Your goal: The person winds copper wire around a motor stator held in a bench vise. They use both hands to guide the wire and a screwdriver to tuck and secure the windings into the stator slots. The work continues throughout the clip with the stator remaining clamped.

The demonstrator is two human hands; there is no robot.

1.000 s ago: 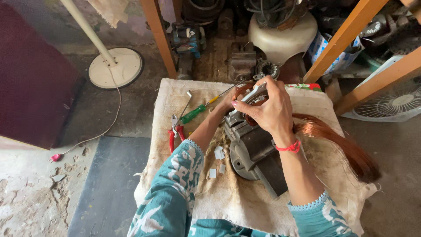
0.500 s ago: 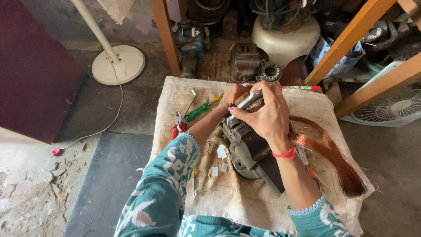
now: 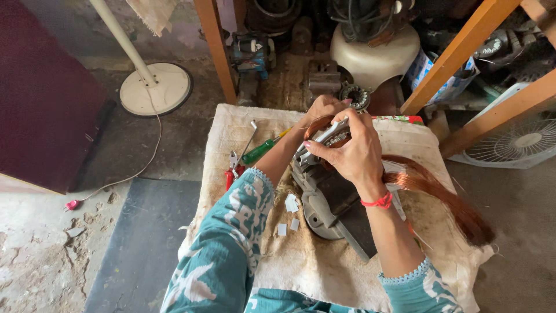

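Note:
A grey metal motor housing (image 3: 333, 200) lies on a cloth-covered work surface (image 3: 324, 272). My right hand (image 3: 347, 150) grips its upper end, fingers curled over the stator. My left hand (image 3: 321, 110) reaches behind it and holds the far side, where copper winding shows. A long bundle of copper wire (image 3: 446, 197) trails from the motor to the right.
A green-handled screwdriver (image 3: 263, 149), red-handled pliers (image 3: 233, 168) and a metal tool lie left of the motor. Small white paper slips (image 3: 289, 211) sit on the cloth. A fan base (image 3: 155, 88) stands on the floor at left, wooden frame legs and a white fan (image 3: 518, 145) at right.
Both hands stay on the motor's upper end with only small finger shifts. The camera view has drifted slightly.

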